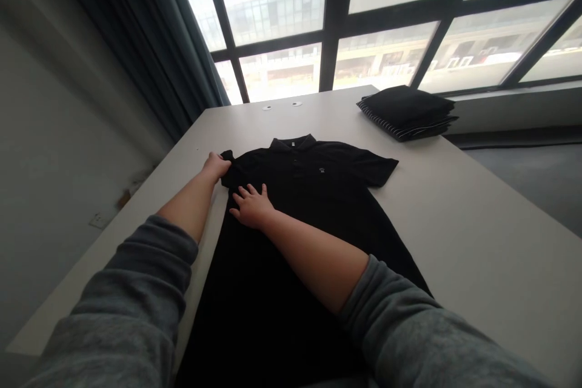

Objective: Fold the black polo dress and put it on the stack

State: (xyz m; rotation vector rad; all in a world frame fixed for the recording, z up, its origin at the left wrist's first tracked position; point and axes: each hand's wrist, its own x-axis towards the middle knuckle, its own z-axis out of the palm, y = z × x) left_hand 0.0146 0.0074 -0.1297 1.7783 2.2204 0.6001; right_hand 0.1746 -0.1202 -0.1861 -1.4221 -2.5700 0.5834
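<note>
A black short-sleeved polo shirt (pixel 313 206) lies front side up, its collar toward the window and a small light emblem on the chest. My left hand (pixel 216 167) is closed on the end of its left-side sleeve, which looks bunched up at the fingers. Spread flat, my right hand (pixel 252 205) rests on the shirt's body just below that same sleeve. The sleeve on the right side lies stretched out flat. My right forearm crosses over the middle of the shirt and covers part of it.
Under the shirt is a white table (pixel 473 242). A stack of folded dark garments (pixel 407 110), one with striped edges, sits at its far right. Two small white oval pieces (pixel 297 103) lie near the far edge. Beyond stand a dark-framed window and a blue-grey curtain (pixel 154 30).
</note>
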